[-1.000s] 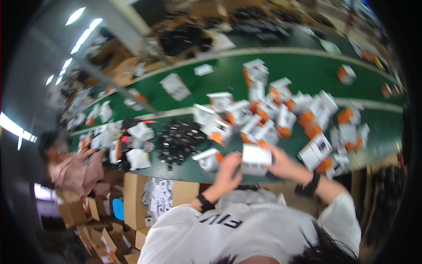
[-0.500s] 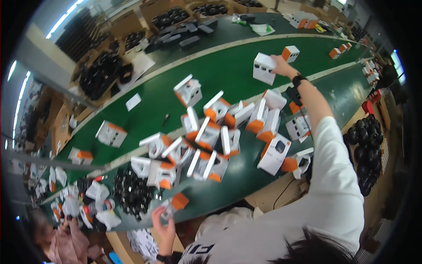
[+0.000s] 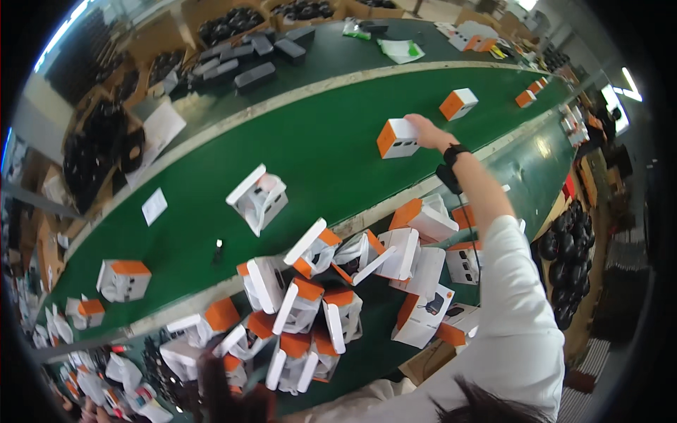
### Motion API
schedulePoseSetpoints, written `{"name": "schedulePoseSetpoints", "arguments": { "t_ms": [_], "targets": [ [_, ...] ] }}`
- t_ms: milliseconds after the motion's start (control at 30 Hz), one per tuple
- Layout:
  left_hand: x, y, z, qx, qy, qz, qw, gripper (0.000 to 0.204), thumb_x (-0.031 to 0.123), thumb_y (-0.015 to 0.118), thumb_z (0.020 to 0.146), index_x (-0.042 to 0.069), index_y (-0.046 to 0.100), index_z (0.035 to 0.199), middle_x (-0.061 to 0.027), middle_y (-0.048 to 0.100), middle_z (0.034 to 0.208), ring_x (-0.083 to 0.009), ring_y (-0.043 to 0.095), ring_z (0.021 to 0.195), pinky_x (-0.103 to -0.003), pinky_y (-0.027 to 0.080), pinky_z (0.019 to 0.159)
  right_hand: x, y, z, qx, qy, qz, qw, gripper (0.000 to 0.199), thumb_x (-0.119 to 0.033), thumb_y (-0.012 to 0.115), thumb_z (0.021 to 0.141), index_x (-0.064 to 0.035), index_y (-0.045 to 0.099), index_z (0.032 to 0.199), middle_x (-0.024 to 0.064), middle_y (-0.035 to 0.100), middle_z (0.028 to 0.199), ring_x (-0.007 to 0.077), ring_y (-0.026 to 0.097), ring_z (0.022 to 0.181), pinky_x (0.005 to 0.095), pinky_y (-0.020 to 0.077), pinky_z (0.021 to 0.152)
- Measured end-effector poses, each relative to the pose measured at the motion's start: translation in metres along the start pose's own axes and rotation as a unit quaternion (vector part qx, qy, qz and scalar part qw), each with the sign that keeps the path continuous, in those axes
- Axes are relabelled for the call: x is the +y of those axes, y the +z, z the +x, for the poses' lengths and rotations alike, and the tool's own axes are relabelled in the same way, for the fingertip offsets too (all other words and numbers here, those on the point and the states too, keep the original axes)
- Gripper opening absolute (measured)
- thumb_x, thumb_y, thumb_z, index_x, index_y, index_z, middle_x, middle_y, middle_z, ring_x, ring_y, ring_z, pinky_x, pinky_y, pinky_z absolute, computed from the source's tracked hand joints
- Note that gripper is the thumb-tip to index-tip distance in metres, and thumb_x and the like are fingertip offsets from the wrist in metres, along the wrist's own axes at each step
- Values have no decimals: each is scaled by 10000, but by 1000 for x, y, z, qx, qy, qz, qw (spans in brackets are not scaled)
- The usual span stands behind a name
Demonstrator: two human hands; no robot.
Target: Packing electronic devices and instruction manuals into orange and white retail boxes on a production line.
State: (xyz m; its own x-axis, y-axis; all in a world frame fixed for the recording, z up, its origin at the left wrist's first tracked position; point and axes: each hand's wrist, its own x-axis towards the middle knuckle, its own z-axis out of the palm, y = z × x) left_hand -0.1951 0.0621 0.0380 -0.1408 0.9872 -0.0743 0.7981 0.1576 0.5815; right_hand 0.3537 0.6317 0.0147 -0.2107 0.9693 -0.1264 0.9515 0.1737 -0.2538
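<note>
A: Where's the box?
B: White-and-orange box [image 3: 397, 138] on the green surface [image 3: 317, 141], long axis left-right, orange end left. My right hand [image 3: 429, 131] touches it; whether my fingers are closed, I cannot tell. Left hand unseen.

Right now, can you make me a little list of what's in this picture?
right hand: stretched out, on a closed white and orange box
left hand: not in view
belt: green, carries the box and an open white box
near side: heap of open orange and white boxes
far side: dark grey cases
wrist: black watch
</note>
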Motion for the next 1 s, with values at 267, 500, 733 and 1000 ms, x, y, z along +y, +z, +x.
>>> {"name": "schedulePoseSetpoints", "arguments": {
  "t_ms": [267,500,733,1000],
  "targets": [
    [94,9,6,82,-116,-115,983,203,23,595,724,15,538,918,-132,536,975,-260,556,843,-352,435,766,-205,25,6,-293,-278,233,884,1045,-164,777,604,-43,101,1392,185,261,1391,297,374,1221,352,374,970],
    [134,25,-33,179,-151,-74,969,114,-25,590,719,7,528,809,-127,554,941,-271,526,904,-344,404,824,-238,114,26,-189,-401,357,822,844,-47,793,496,-64,385,1235,98,540,1138,249,520,1053,322,419,917],
    [188,1,-17,187,-152,-230,943,154,-53,561,755,-10,543,902,-127,554,977,-221,527,944,-323,411,834,-245,-51,-32,-187,-385,254,867,667,-73,766,580,-46,465,1176,65,546,1063,158,510,980,293,422,863],
    [348,-61,47,-456,28,-840,292,277,275,535,857,1,531,898,-83,522,838,-225,482,841,-354,387,770,-251,-174,-279,-223,-292,262,892,761,-37,748,598,-46,417,1283,68,537,1148,157,485,1063,285,382,915]
  ]
}}
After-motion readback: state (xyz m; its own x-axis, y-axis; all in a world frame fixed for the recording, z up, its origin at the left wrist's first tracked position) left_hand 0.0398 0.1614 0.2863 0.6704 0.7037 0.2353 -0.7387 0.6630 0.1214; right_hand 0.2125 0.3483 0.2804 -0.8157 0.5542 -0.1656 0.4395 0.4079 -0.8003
